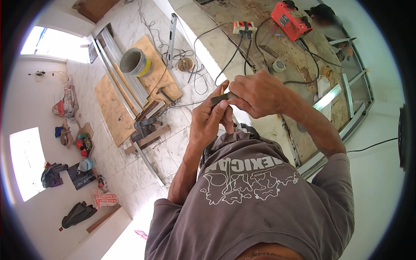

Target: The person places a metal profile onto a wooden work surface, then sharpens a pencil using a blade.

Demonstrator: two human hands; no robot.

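In front of my chest both hands meet around a small dark flat piece, its kind too small to make out. My left hand is closed on it from the left, thumb pressed along its near side. A thin yellowish tip sticks up beside the piece, between the left fingers. From the right, my right hand pinches the piece's other end with thumb and bent fingers. The right fingers partly hide that end.
A bucket and metal profiles lie on boards at left, near a hammer. On the worn surface at right are a red machine, a socket box, cables and a tape roll. Another person is at the far right.
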